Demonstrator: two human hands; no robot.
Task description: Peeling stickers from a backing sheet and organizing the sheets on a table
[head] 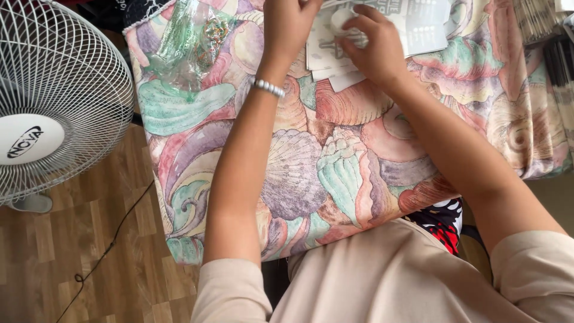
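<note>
While both our hands work at the far edge of the counter (pixel 359 173), which is draped in a shell-print cloth, most of the action sits at the top of the view. Our left hand (pixel 290 24), a bead bracelet (pixel 268 87) on its wrist, reaches onto the stack of white printed sheets (pixel 418 27); its fingertips are cut off by the frame, so we cannot tell whether that grip is clenched or released. Our right hand (pixel 371 45) rests on the same sheets, fingers pinched on a small white round piece (pixel 342 19) held against the paper. A clear plastic bag (pixel 191 42) with small coloured bits lies far left, apart from both hands.

As we judge it, the loose sheets overlap unevenly, so pressing or tugging could slide them apart or crease one. A white fan (pixel 54 101) stands just left of the counter over the wood floor (pixel 89 251); if it runs, its draught could lift the papers or the light bag.
</note>
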